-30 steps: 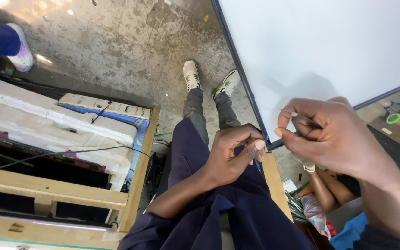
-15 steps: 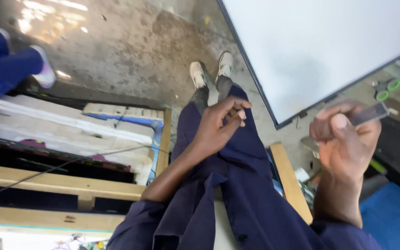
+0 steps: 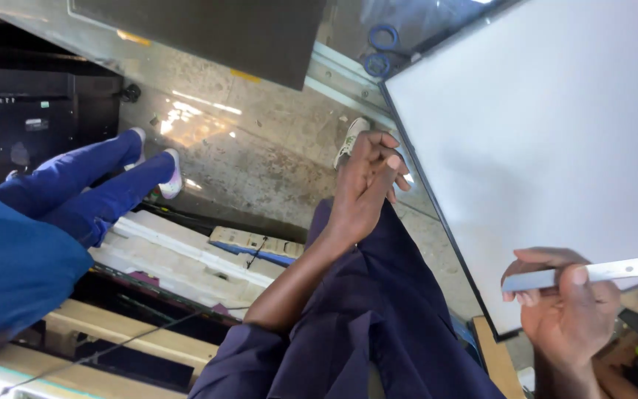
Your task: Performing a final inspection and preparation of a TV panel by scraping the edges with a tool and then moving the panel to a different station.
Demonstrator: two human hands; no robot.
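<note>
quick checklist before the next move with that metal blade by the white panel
1. Grip on the blade: ok. The right hand pinches the thin silver metal blade strip between thumb and fingers.
2. Blade tip clear of the surface: cannot tell. The tip overlaps the large white flat panel with a black edge in the head view, but contact is not visible.
3. Free hand out of the blade's way: ok. The left hand is raised by the panel's left edge, well apart from the blade.
4. Left hand empty: cannot tell; its fingers curl together.
5. Bystander clear: ok. The person in blue trousers stands away across the concrete floor.
</note>
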